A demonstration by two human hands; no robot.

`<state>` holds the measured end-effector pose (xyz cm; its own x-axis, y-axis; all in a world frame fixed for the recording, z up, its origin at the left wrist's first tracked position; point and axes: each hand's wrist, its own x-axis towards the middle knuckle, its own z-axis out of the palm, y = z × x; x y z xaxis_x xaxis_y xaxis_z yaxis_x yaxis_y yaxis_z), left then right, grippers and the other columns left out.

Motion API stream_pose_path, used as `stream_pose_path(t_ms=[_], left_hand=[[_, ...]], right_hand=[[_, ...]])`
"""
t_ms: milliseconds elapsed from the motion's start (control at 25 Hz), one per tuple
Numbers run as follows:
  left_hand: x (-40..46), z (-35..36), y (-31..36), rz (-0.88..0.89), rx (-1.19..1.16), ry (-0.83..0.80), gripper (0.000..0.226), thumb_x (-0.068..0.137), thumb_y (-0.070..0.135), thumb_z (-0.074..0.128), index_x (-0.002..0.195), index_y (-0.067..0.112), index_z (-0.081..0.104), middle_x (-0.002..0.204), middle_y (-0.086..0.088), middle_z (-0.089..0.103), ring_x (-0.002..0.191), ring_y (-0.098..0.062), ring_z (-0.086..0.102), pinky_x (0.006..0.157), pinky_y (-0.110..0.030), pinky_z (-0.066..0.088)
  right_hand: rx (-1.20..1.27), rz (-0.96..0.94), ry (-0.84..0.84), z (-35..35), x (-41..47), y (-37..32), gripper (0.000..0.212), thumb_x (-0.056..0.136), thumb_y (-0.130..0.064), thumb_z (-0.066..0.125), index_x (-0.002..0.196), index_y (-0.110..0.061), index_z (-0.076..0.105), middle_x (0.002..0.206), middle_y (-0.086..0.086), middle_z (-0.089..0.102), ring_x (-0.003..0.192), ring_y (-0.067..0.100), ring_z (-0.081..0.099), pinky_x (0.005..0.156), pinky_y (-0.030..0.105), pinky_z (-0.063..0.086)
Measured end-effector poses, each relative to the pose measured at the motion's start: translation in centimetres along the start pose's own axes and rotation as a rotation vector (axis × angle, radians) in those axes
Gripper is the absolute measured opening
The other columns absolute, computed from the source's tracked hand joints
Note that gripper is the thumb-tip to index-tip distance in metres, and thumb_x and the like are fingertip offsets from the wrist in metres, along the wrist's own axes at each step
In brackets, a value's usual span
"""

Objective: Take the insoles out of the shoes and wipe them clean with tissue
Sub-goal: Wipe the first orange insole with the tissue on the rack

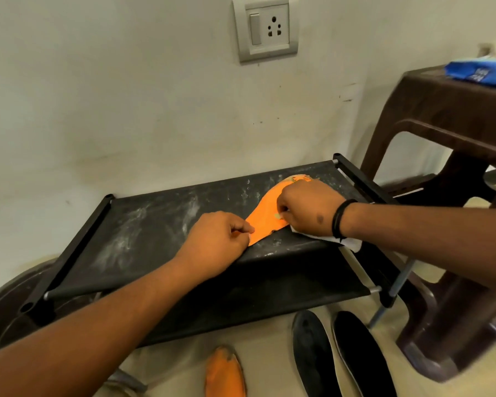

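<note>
Orange insole (265,216) is laid flat on the black fabric shelf (161,224) of a low rack, stretched between the two hands. Its near end is pinched by the left hand (216,242), thumb and forefinger curled onto the edge. Its middle and far part are covered by the right hand (307,207), whose fingers are curled round a white tissue (338,240); the tissue is pressed against the insole, and a loose corner is seen trailing under the right wrist, just beside a black wristband (340,217). Pale dusty smears are spread over the shelf to the left of the left hand. Below the left forearm, on the floor, a second orange insole (226,373) is seen, and below the right forearm two black insoles (332,356) are laid side by side, close together. To the right of the right arm a brown plastic stool (447,116) is stood, with a blue packet (481,73) rested on its top. Above both hands, on the wall, a switch and socket plate (265,28) is mounted.
</note>
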<state>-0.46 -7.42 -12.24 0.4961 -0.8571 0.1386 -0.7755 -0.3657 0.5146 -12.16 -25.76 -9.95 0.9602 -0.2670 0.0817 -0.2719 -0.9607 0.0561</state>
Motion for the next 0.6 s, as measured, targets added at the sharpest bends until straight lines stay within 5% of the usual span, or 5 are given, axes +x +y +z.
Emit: stream_pose_path(t_ms=[120, 280, 480, 600], left_hand=[[-0.3, 0.2, 0.4, -0.002, 0.054, 0.025, 0.026, 0.093, 0.018, 0.06, 0.11, 0.023, 0.079, 0.122, 0.01, 0.072, 0.095, -0.011, 0.07, 0.091, -0.034, 0.057], [-0.5, 0.1, 0.2, 0.008, 0.079, 0.022, 0.024, 0.091, 0.021, 0.06, 0.105, 0.025, 0.081, 0.117, 0.011, 0.074, 0.095, -0.009, 0.07, 0.088, -0.035, 0.057], [-0.2, 0.2, 0.2, 0.028, 0.072, 0.023, 0.025, 0.094, 0.021, 0.06, 0.11, 0.022, 0.079, 0.12, 0.011, 0.073, 0.106, -0.008, 0.068, 0.097, -0.036, 0.055], [0.0, 0.3, 0.2, 0.01, 0.069, 0.021, 0.025, 0.094, 0.02, 0.06, 0.109, 0.022, 0.079, 0.12, 0.011, 0.073, 0.106, -0.008, 0.068, 0.098, -0.036, 0.055]], right_hand=[[0.004, 0.11, 0.02, 0.0, 0.8, 0.0, 0.026, 0.089, -0.014, 0.055, 0.063, -0.014, 0.05, 0.067, 0.005, 0.054, 0.068, 0.028, 0.056, 0.064, 0.036, 0.046], [0.293, -0.083, -0.048, 0.5, 0.3, -4.1, 0.018, 0.084, -0.013, 0.053, 0.078, -0.011, 0.07, 0.079, 0.008, 0.069, 0.074, 0.025, 0.063, 0.068, 0.039, 0.055], [-0.089, 0.014, -0.037, -0.8, 0.6, -0.2, 0.024, 0.09, -0.021, 0.057, 0.067, -0.015, 0.057, 0.069, 0.004, 0.059, 0.067, 0.027, 0.057, 0.062, 0.037, 0.047], [-0.001, 0.101, 0.009, -0.3, 1.6, -0.1, 0.033, 0.088, -0.015, 0.057, 0.059, -0.017, 0.041, 0.062, 0.004, 0.046, 0.062, 0.026, 0.047, 0.062, 0.036, 0.043]])
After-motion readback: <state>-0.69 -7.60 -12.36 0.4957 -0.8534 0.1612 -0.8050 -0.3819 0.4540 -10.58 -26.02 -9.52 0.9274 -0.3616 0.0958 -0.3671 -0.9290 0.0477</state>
